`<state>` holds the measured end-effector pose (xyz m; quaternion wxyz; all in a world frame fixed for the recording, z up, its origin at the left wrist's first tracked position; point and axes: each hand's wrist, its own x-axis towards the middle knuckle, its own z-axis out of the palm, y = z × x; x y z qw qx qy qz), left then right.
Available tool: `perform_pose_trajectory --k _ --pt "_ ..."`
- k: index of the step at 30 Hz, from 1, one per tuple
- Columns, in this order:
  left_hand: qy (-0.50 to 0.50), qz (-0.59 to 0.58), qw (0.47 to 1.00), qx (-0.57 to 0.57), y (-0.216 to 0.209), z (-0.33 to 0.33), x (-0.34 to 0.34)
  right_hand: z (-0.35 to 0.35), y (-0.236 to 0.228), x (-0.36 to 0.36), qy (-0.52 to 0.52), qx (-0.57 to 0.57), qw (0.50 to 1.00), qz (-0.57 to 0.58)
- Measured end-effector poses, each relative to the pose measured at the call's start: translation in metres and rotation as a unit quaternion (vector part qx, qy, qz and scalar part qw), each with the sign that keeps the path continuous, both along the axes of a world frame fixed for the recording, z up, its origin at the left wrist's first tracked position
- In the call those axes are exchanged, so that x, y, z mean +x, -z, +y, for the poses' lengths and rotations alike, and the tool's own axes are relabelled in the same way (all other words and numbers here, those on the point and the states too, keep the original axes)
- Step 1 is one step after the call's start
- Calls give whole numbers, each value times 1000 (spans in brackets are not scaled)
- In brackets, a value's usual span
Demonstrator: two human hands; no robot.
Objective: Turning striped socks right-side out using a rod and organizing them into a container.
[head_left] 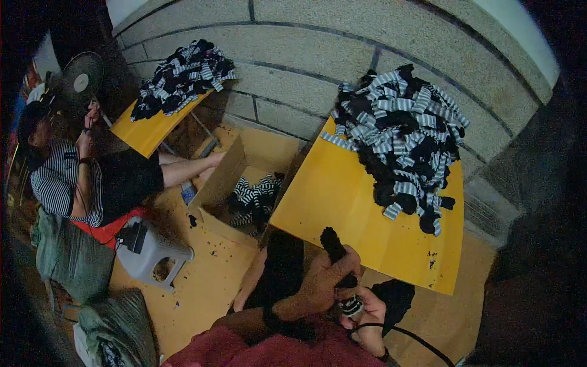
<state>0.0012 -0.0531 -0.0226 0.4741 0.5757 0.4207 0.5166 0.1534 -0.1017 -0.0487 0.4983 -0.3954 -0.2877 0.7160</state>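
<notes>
Close in front of my body, my left hand (323, 275) is closed around a black knitted tube (331, 240) that looks like a sock. Its dark end pokes up above my fingers. Below it, my right hand (372, 313) is closed on the black-and-white striped end (351, 306), close by the left fingers. Whether the striped part and the black tube are one piece, I cannot tell for sure. A black cord (411, 334) runs past my right wrist toward the lower right. Ahead, a large heap of black and striped knit pieces (411, 131) covers the far part of a yellow table (342, 197).
An open cardboard box (221, 225) holding striped pieces stands left of the table. Further left, a seated person (67, 177) works beside a second yellow table (147, 131) with another heap. A grey stool (160, 249), green sacks (125, 324) and a fan (81, 81) stand around them.
</notes>
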Motion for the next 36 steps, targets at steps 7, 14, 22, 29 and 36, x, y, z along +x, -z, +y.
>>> perform_pose_trajectory --k 7,14,22,29,36 --pt "107 -452 862 -204 -10 9 -19 5 -7 -8 6 -23 991 -132" --pt "16 -244 954 -171 -25 14 -25 5 0 -4 -19 129 939 -317" --pt "16 -427 881 -203 -12 25 -28 -4 13 4 3 170 933 -317" --pt "148 -351 885 -266 -9 11 -11 0 27 5 41 227 930 -288" --pt "156 -443 846 -253 10 13 -14 -4 -5 -4 33 83 966 -243"
